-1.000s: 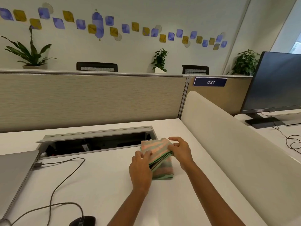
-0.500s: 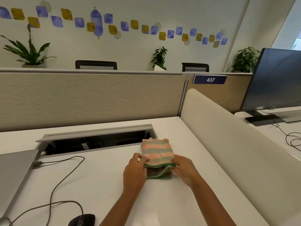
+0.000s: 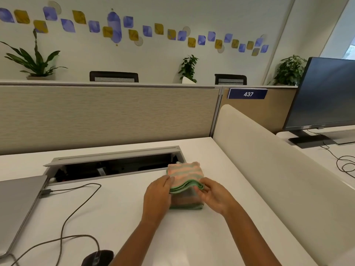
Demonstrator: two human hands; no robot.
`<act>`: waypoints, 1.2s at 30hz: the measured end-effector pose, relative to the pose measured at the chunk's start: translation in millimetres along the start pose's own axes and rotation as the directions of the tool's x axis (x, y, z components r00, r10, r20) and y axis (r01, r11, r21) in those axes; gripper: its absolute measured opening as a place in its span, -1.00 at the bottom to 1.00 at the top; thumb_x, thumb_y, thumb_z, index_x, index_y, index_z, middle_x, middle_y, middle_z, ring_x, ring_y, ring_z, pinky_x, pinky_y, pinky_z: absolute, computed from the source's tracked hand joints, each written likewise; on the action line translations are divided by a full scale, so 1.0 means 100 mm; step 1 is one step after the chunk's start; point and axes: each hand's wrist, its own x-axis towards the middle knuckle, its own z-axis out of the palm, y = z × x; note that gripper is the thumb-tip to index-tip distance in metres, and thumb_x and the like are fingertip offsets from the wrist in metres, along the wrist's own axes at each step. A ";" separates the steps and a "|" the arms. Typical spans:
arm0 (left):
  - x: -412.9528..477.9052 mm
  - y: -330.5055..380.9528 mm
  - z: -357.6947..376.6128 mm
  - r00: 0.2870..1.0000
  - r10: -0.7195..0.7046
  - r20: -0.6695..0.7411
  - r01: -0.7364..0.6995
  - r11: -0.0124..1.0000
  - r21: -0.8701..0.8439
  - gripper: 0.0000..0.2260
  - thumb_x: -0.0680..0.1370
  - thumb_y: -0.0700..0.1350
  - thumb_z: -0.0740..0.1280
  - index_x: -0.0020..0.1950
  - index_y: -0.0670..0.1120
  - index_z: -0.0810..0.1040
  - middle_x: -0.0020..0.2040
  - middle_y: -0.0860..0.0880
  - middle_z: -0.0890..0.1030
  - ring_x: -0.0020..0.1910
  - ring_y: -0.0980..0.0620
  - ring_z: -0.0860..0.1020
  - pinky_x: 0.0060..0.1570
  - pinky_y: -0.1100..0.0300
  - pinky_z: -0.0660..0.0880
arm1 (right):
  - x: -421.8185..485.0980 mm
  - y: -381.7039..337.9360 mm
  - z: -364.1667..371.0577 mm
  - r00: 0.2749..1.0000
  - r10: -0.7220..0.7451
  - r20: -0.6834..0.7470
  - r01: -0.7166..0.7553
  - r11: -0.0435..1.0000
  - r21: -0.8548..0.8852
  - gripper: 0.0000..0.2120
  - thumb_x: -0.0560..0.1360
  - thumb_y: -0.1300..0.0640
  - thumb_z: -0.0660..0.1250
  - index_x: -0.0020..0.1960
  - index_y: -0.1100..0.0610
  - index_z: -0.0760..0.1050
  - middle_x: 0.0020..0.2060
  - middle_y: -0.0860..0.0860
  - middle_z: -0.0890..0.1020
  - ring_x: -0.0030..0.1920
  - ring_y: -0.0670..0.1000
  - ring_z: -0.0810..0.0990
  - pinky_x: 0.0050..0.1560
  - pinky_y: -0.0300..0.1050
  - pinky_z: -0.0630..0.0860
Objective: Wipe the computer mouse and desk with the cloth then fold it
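A pink-and-green striped cloth [image 3: 184, 172] lies folded on the white desk [image 3: 124, 214], just in front of the open cable tray. My left hand [image 3: 158, 194] pinches its near left edge and my right hand [image 3: 214, 196] pinches its near right edge. Between them the upper layers are raised off the layer that stays flat on the desk. The black computer mouse [image 3: 98, 258] sits at the bottom edge of the view, left of my left forearm, partly cut off.
An open cable tray [image 3: 115, 166] is sunk into the desk behind the cloth. A closed grey laptop [image 3: 17, 204] lies at the left with a cable [image 3: 76, 210] looping to the mouse. A beige divider [image 3: 278, 169] borders the right; a monitor [image 3: 326, 93] stands beyond it.
Both hands have drawn back from the cloth's middle to its near edge and now lift that edge, with the upper layers raised off the desk.
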 end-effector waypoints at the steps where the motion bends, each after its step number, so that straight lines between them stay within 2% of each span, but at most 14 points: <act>1: -0.02 -0.03 -0.02 0.998 0.057 -0.027 -0.056 0.998 0.036 -0.55 0.20 -0.20 0.59 0.06 -0.17 0.63 -0.01 -0.13 0.69 -0.12 -0.08 0.68 -0.16 0.11 0.63 | 0.00 0.04 -0.07 0.999 -0.010 -0.035 0.004 0.984 -0.179 -0.89 0.52 0.39 0.19 -0.13 0.36 0.48 -0.19 0.19 0.58 -0.20 0.04 0.56 -0.33 -0.22 0.63; 3: -0.10 -0.10 0.00 0.985 0.170 -0.011 -0.168 0.978 0.121 -0.48 0.05 -0.09 0.67 -0.03 -0.12 0.68 -0.11 -0.08 0.72 -0.23 0.00 0.69 -0.28 0.20 0.63 | 0.01 0.14 -0.20 0.990 -0.065 -0.129 -0.024 0.809 -0.588 -0.90 0.50 0.37 0.20 -0.12 0.30 0.49 -0.11 0.18 0.55 -0.24 0.01 0.54 -0.33 -0.24 0.58; 5: -0.18 -0.14 0.04 0.981 0.174 0.089 -0.179 0.982 0.057 -0.42 0.12 -0.09 0.65 0.11 -0.07 0.63 0.06 -0.12 0.68 -0.10 0.03 0.68 -0.20 0.28 0.62 | 0.04 0.22 -0.27 0.970 -0.179 -0.164 -0.034 0.568 -0.822 -0.87 0.50 0.29 0.24 0.00 0.29 0.52 -0.03 0.18 0.58 -0.26 0.00 0.53 -0.27 -0.21 0.54; 7: -0.22 -0.18 0.07 0.978 0.062 0.199 -0.054 0.997 -0.047 -0.43 0.42 -0.14 0.42 0.41 0.02 0.35 0.43 -0.17 0.36 0.28 -0.02 0.50 0.13 0.25 0.52 | 0.09 0.28 -0.27 0.942 -0.290 -0.169 -0.033 0.421 -0.906 -0.65 0.51 0.17 0.28 0.25 0.28 0.41 0.14 0.19 0.53 -0.05 0.08 0.57 -0.06 -0.11 0.51; 8: -0.24 -0.20 0.09 0.970 -0.004 0.245 0.021 0.997 -0.068 -0.45 0.51 -0.12 0.27 0.46 0.11 0.20 0.52 -0.13 0.17 0.39 -0.03 0.37 0.25 0.22 0.44 | 0.12 0.30 -0.25 0.929 -0.327 -0.173 -0.044 0.367 -0.929 -0.55 0.51 0.10 0.30 0.32 0.28 0.34 0.21 0.20 0.47 0.10 0.13 0.54 0.03 -0.08 0.49; 10: -0.22 -0.18 0.10 0.947 -0.058 0.317 0.106 0.985 -0.135 -0.49 0.55 -0.06 0.18 0.47 0.16 0.14 0.51 -0.10 0.16 0.37 -0.02 0.35 0.30 0.21 0.39 | 0.15 0.32 -0.18 0.918 -0.358 -0.173 -0.072 0.279 -0.958 -0.47 0.51 -0.01 0.29 0.32 0.30 0.30 0.24 0.21 0.44 0.20 0.18 0.49 0.12 -0.03 0.49; 14: -0.13 -0.08 0.11 0.948 -0.118 0.294 0.202 0.940 -0.276 -0.53 0.52 0.00 0.29 0.41 0.03 0.30 0.27 -0.04 0.38 0.17 0.06 0.42 0.16 0.31 0.42 | 0.30 0.22 -0.05 0.927 -0.315 -0.206 -0.104 0.312 -0.944 -0.54 0.52 -0.05 0.26 0.23 0.30 0.38 0.18 0.19 0.54 0.14 0.16 0.55 0.03 -0.04 0.50; 17: -0.09 -0.01 0.16 0.929 -0.245 0.278 0.345 0.844 -0.411 -0.57 0.50 -0.19 0.34 0.35 -0.03 0.36 0.10 -0.03 0.35 0.01 0.11 0.43 -0.02 0.45 0.42 | 0.39 0.13 0.01 0.942 -0.285 -0.175 -0.088 0.293 -0.952 -0.59 0.53 0.01 0.26 0.23 0.29 0.41 0.18 0.19 0.56 0.15 0.16 0.56 0.11 -0.04 0.49; 20: -0.08 0.10 0.18 0.907 -0.337 0.252 0.419 0.768 -0.484 -0.59 0.49 -0.32 0.31 0.31 -0.08 0.37 0.07 -0.02 0.30 0.09 0.06 0.46 0.02 0.42 0.45 | 0.43 0.10 0.05 0.942 -0.328 -0.068 0.023 0.267 -0.963 -0.65 0.52 0.12 0.27 0.25 0.26 0.42 0.18 0.18 0.56 0.15 0.16 0.54 0.12 -0.04 0.47; 23: -0.13 0.19 0.18 0.912 -0.355 0.207 0.411 0.781 -0.471 -0.58 0.53 -0.30 0.27 0.36 -0.09 0.32 0.21 -0.08 0.29 0.29 -0.01 0.40 0.17 0.30 0.47 | 0.43 0.14 0.04 0.918 -0.397 -0.019 0.114 0.309 -0.944 -0.63 0.51 0.15 0.28 0.29 0.23 0.39 0.19 0.20 0.55 0.13 0.16 0.55 0.16 0.03 0.52; 26: -0.23 0.20 0.19 0.928 -0.299 0.221 0.344 0.915 -0.208 -0.50 0.60 -0.09 0.17 0.50 -0.02 0.07 0.50 -0.14 0.06 0.46 -0.04 0.17 0.37 0.22 0.31 | 0.41 0.25 -0.05 0.904 -0.427 -0.029 0.030 0.131 -0.991 -0.45 0.54 0.05 0.25 0.45 0.15 0.16 0.26 0.21 0.39 0.24 0.18 0.45 0.23 0.02 0.45; 29: -0.34 0.18 0.20 0.931 -0.202 0.305 0.210 0.978 0.008 -0.41 0.61 0.05 0.07 0.51 -0.01 -0.20 0.55 -0.10 -0.21 0.53 -0.03 -0.05 0.50 0.15 0.05 | 0.32 0.36 -0.11 0.876 -0.479 0.059 0.078 0.019 -0.997 -0.47 0.57 -0.02 0.17 0.48 0.05 0.09 0.27 0.18 0.32 0.25 0.15 0.41 0.21 0.00 0.45; 33: -0.48 0.20 0.12 0.894 -0.189 0.406 0.172 0.982 0.078 -0.40 0.61 0.08 0.04 0.51 -0.05 -0.23 0.55 -0.06 -0.22 0.54 -0.05 -0.12 0.50 0.08 -0.05 | 0.14 0.47 -0.17 0.853 -0.500 0.151 0.070 -0.176 -0.982 -0.55 0.61 0.00 0.06 0.48 0.02 0.11 0.34 0.13 0.30 0.25 0.10 0.41 0.24 -0.02 0.46; 36: -0.63 0.24 0.00 0.878 -0.186 0.442 0.156 0.982 0.103 -0.41 0.61 0.07 0.03 0.51 -0.08 -0.19 0.56 -0.06 -0.19 0.54 -0.04 -0.11 0.50 0.05 -0.06 | -0.04 0.58 -0.19 0.847 -0.502 0.175 0.046 -0.259 -0.965 -0.57 0.62 0.01 0.04 0.47 0.01 0.13 0.33 0.10 0.33 0.23 0.08 0.43 0.22 -0.05 0.45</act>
